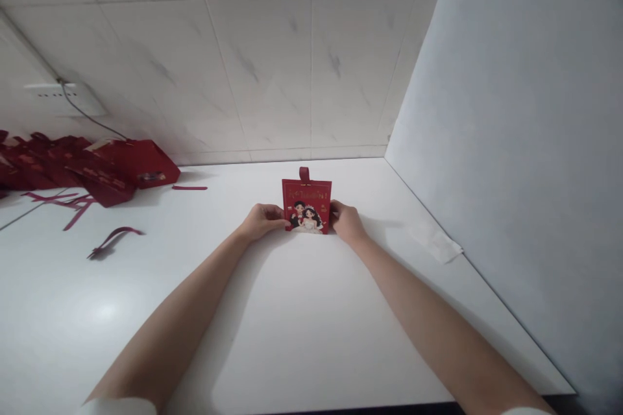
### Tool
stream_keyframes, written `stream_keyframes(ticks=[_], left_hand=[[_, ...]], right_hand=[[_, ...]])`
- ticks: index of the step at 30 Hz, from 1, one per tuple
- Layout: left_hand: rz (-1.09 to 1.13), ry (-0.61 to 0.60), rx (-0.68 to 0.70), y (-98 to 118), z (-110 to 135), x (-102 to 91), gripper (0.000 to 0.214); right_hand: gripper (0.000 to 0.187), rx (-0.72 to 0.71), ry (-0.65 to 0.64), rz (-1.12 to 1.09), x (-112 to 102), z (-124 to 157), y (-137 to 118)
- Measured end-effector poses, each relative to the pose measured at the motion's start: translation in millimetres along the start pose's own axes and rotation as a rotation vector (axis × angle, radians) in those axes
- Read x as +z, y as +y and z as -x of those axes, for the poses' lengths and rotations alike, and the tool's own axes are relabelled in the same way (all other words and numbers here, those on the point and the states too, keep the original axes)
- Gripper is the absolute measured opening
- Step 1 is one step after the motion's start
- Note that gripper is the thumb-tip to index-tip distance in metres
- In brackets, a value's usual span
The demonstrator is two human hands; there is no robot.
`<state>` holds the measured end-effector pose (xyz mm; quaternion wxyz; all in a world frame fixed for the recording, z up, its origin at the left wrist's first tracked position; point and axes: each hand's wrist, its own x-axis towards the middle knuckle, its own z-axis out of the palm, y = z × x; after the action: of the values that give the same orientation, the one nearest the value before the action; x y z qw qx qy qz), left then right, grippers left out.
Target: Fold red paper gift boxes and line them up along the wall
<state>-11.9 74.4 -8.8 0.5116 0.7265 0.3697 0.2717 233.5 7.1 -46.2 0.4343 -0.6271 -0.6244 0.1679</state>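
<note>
A small red gift box [306,202] with a cartoon couple printed on its front and a dark red ribbon tab on top stands upright on the white table [272,311], near the back wall. My left hand [261,220] grips its left side with curled fingers. My right hand [346,220] grips its right side the same way. Both arms reach straight forward across the table.
A pile of red boxes [97,168] lies at the far left, with loose dark red ribbons [113,236] scattered in front of it. A scrap of white paper [440,245] lies by the grey wall on the right. A cable runs down the tiled back wall.
</note>
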Motion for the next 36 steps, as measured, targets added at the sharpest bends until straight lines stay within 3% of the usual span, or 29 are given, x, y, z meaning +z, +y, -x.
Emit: stream_keyframes(ticks=[7, 13, 18, 25, 31, 36], left_hand=[[-0.047, -0.060, 0.032, 5.1, 5.9, -5.4, 0.035], [-0.096, 0.369, 0.246, 4.6, 1.8, -1.0, 0.034], [-0.164, 0.270, 0.250, -1.7, -4.6, 9.5, 0.037], [-0.383, 0.256, 0.224, -4.6, -4.9, 0.3, 0.032], [-0.452, 0.179, 0.176, -12.0, -7.4, -3.6, 0.032], [-0.590, 0.161, 0.230, -13.3, -8.2, -5.5, 0.029]], right_hand=[[0.022, -0.047, 0.069, 0.084, 2.2, 2.7, -6.5], [0.030, -0.177, 0.185, -0.082, -1.3, 6.3, -11.3], [0.023, -0.159, 0.132, -0.194, -3.3, 2.4, -9.7], [0.019, -0.104, 0.038, -0.246, -9.4, -2.3, -1.9], [0.018, -0.111, -0.057, -0.213, -9.8, -3.3, 6.0], [0.021, -0.099, -0.104, -0.107, -9.1, -2.0, 9.7]])
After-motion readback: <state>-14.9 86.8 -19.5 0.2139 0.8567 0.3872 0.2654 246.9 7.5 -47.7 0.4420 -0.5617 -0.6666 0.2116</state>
